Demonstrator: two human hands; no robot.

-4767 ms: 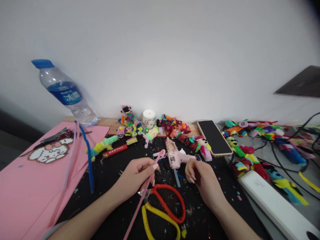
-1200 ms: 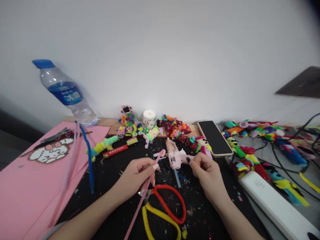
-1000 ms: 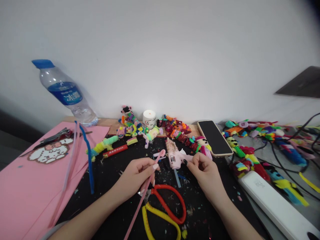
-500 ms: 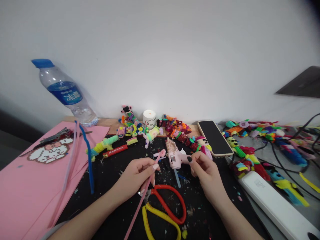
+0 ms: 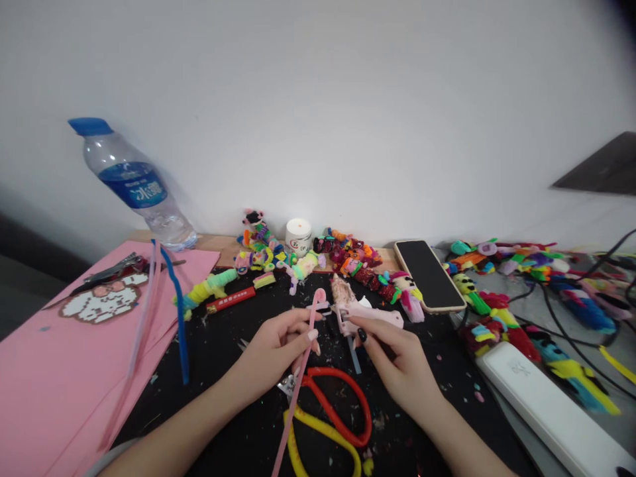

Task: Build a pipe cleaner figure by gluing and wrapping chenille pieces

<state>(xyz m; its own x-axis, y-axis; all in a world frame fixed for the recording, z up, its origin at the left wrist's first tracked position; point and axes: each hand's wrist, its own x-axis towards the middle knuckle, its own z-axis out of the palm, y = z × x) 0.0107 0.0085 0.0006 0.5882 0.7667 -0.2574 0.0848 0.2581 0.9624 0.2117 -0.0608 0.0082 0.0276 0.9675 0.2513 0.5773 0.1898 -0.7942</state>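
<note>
My left hand (image 5: 285, 344) is closed, with thumb and fingers pinching a pink pipe cleaner (image 5: 293, 411). The strip's upper end is curled into a small coil, and its long tail hangs down toward me. My right hand (image 5: 397, 358) is in front of a pale pink glue gun (image 5: 372, 311), index finger and thumb slightly apart near its body. I see nothing between them; the other fingers are curled. A translucent glue stick (image 5: 354, 358) sticks out of the gun. Scissors (image 5: 342, 424) with one red and one yellow handle lie below my hands, blades partly hidden by my left hand.
Behind stand pipe-cleaner figures (image 5: 303, 266), a white candle cup (image 5: 298, 237) and a phone (image 5: 430, 275). Pink sheets (image 5: 59, 384), a blue pipe cleaner (image 5: 179, 318) and a water bottle (image 5: 139, 192) are left. On the right lie a white power strip (image 5: 551, 411), cables and more figures.
My right hand has moved left from the glue gun's handle end to its body, uncovering the handle. My left hand still holds the pink pipe cleaner, its coil shifted slightly up and left.
</note>
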